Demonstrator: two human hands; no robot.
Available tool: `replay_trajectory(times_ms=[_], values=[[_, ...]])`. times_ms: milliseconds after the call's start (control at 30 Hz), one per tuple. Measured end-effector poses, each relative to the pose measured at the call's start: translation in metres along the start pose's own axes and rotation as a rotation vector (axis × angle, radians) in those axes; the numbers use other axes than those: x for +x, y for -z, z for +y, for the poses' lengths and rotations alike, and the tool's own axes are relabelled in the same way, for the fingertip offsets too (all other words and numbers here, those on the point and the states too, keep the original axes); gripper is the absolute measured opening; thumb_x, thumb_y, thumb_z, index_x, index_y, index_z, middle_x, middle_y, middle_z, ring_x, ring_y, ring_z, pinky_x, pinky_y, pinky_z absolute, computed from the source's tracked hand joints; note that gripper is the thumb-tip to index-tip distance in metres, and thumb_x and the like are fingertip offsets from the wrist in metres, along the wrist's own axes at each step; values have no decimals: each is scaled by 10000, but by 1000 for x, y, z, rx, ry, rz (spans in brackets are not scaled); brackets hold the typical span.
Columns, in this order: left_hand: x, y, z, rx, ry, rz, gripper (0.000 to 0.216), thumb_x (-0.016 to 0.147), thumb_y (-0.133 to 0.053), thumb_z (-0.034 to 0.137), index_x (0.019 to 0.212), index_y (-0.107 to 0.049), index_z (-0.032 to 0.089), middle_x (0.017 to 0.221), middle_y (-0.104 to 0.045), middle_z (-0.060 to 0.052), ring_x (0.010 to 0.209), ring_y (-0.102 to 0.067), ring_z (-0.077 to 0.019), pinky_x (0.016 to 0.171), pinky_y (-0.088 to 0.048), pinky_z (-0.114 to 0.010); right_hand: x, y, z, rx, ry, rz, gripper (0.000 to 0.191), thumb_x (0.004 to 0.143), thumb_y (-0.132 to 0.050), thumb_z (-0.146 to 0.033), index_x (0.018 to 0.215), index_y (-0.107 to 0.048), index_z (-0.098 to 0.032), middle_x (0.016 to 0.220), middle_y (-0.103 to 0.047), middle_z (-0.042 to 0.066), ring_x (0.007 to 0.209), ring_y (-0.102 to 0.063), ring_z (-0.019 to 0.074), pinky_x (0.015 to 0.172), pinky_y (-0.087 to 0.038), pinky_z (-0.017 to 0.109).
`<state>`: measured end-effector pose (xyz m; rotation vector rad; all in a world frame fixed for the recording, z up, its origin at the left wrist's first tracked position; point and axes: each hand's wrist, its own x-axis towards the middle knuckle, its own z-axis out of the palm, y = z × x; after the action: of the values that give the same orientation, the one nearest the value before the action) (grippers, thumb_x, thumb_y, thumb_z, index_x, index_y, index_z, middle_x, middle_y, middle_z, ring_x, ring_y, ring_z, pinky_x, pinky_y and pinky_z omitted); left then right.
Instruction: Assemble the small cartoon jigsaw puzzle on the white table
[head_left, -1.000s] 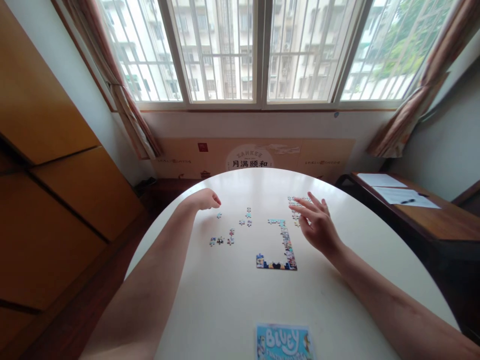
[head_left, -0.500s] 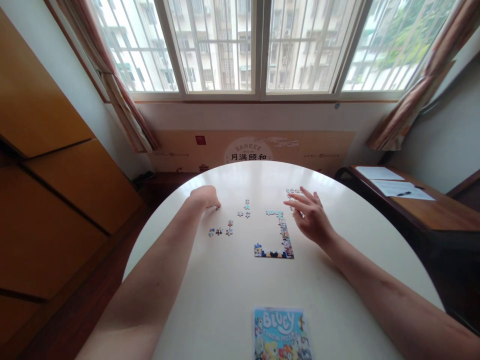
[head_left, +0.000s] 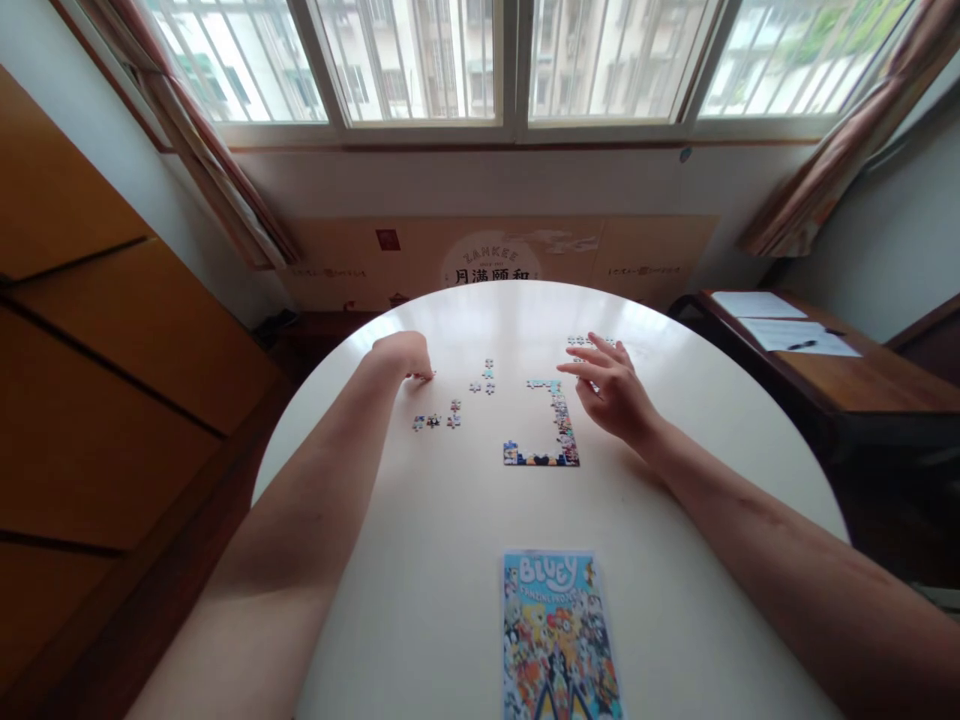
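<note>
My left hand (head_left: 403, 354) is at the far left of the round table, its fingers closed in a pinch at the tabletop on a small puzzle piece, mostly hidden. My right hand (head_left: 609, 390) hovers with fingers spread, holding nothing, just right of a partly joined puzzle frame (head_left: 568, 440). That frame has a bottom edge, a right edge and a short top strip. Some far pieces (head_left: 577, 341) are partly covered by the right fingers. Between the hands lie a middle group of loose pieces (head_left: 489, 376) and a nearer group of pieces (head_left: 433, 421).
A colourful picture sheet (head_left: 559, 630) reading "Bluey" lies near me on the white table (head_left: 420, 540). To the right, a wooden side table (head_left: 889, 372) bears papers (head_left: 799, 336) and a pen (head_left: 802, 345). Wooden cabinets (head_left: 90, 400) stand left; windows are ahead.
The view has tipped downward, so the table sits higher and more of the picture sheet shows. Both hands stay at nearly the same places over the table.
</note>
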<state>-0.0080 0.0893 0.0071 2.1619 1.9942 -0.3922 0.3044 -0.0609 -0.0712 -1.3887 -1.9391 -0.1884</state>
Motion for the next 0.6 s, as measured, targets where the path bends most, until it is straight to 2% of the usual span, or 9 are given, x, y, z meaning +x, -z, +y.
replay_trajectory(times_ms=[233, 367, 467, 600], values=[[-1, -2, -6, -209, -37, -46, 173, 585, -840, 292, 616, -702, 193, 619, -683, -97, 740, -688, -275, 695, -534, -331, 0, -1, 0, -9, -10, -45, 420, 879, -456, -110, 1082, -770, -302, 1318, -682, 19, 1451, -411, 321, 1180, -246, 683], [-7, 1, -4, -321, -32, -63, 145, 600, -829, 242, 605, -697, 182, 660, -710, -93, 675, -676, -230, 651, -535, -301, 0, -1, -6, -19, 8, -90, 409, 892, -466, -123, 1132, -759, -278, 1358, -658, 47, 1463, -390, 336, 1185, -241, 679], [-10, 7, 2, -356, -91, 5, 127, 609, -828, 270, 642, -735, 191, 697, -725, -90, 648, -664, -214, 617, -528, -290, 1, -3, -11, -36, 18, -149, 414, 903, -468, -133, 1184, -740, -267, 1397, -631, 66, 1477, -360, 352, 1176, -228, 706], [-18, 10, 23, -450, -278, 115, 122, 688, -776, 282, 785, -791, 210, 816, -757, -85, 692, -661, -206, 603, -515, -279, 2, -8, -15, -91, 15, -221, 402, 941, -469, -194, 1261, -702, -268, 1449, -589, 81, 1488, -333, 368, 1174, -184, 732]])
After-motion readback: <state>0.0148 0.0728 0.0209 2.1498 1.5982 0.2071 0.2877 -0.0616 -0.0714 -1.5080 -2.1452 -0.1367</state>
